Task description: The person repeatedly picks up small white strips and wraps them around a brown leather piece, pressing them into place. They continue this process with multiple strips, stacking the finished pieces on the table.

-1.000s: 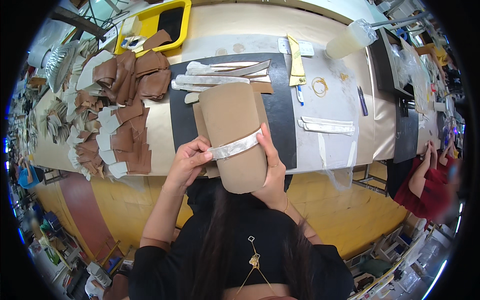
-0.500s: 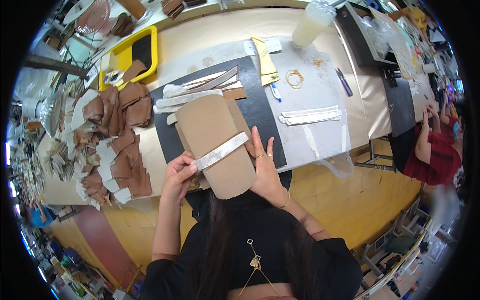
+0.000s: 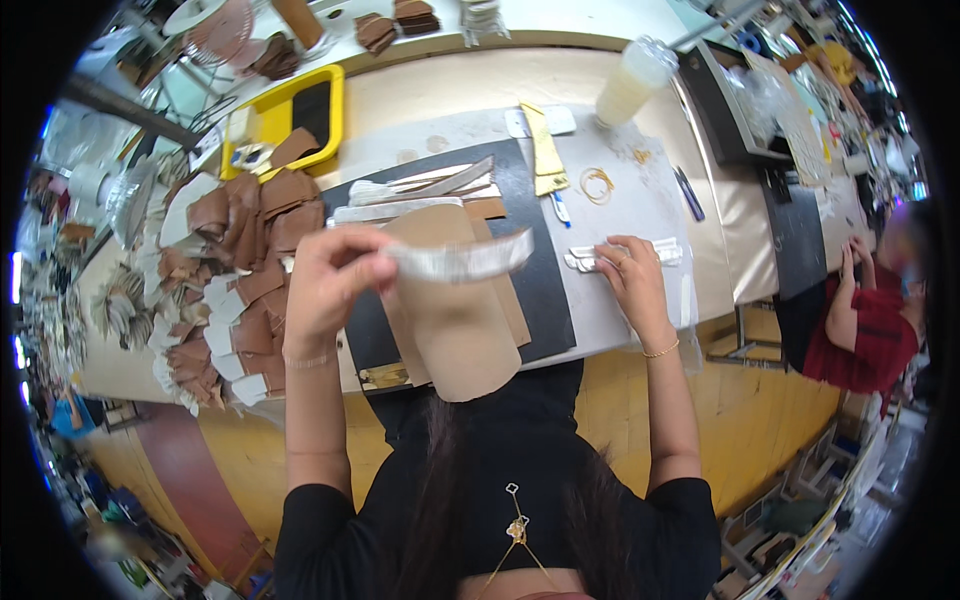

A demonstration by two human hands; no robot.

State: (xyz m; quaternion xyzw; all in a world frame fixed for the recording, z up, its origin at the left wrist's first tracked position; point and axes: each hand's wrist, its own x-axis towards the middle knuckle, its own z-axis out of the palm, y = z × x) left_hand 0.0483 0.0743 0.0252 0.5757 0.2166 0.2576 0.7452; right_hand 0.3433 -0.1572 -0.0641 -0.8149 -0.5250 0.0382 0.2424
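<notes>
Between the thumb and fingers of my left hand (image 3: 335,285) one end of a pale strip (image 3: 465,259) is pinched. The strip is blurred and hangs in the air above a beige panel (image 3: 465,345) with a rounded near end. This panel lies on other brown pieces on a black mat (image 3: 545,290), its near end reaching past the mat's edge. To the right, my right hand (image 3: 637,282) has its fingers curled down onto a small stack of white strips (image 3: 668,252), and they seem to grip it. More pale strips (image 3: 400,200) lie at the mat's far side.
Piles of brown leather pieces (image 3: 245,290) cover the table's left side. Behind them stands a yellow tray (image 3: 336,110). Farther back are a yellow template (image 3: 543,150), a pen (image 3: 561,210), rubber bands (image 3: 597,186), dark snips (image 3: 689,194) and a tall cloudy container (image 3: 636,82). Another person (image 3: 860,320) sits at right.
My left hand has lifted the pale strip off the beige panel. My right hand has left the panel's side and moved right to the white strips. The panel now rests on the mat.
</notes>
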